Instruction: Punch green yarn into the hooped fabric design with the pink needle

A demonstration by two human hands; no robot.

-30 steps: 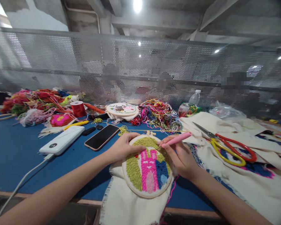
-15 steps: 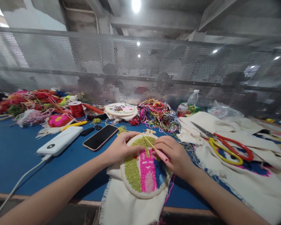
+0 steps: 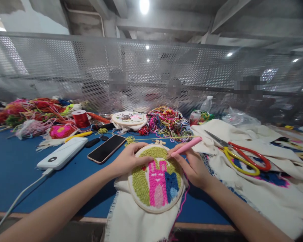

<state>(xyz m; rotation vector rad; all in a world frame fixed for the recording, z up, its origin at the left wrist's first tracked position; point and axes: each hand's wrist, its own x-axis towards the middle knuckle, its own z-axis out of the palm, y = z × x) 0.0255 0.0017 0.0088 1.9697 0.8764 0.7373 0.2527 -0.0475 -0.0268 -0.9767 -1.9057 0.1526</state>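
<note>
A round embroidery hoop holds cream cloth with a pink rabbit, a blue shape and a yellow-green ground in looped yarn. My left hand grips the hoop's upper left edge, its thumb lying over the stitched green. In my right hand is a pink punch needle pen, tilted, its tip at the upper right of the stitching. Yellow-green yarn runs from the pen's back end leftward past the hoop's screw. The cream cloth hangs down over the table edge.
Left of the hoop lie a phone and a white power bank with its cable. Large scissors rest on cream cloth at the right. Behind are yarn heaps, a red spool, another hoop and a mesh partition.
The pink pen has swung from pointing down toward me to pointing up and right, with its yarn now stretched behind the hoop. My right hand has turned; my left hand still holds the hoop.
</note>
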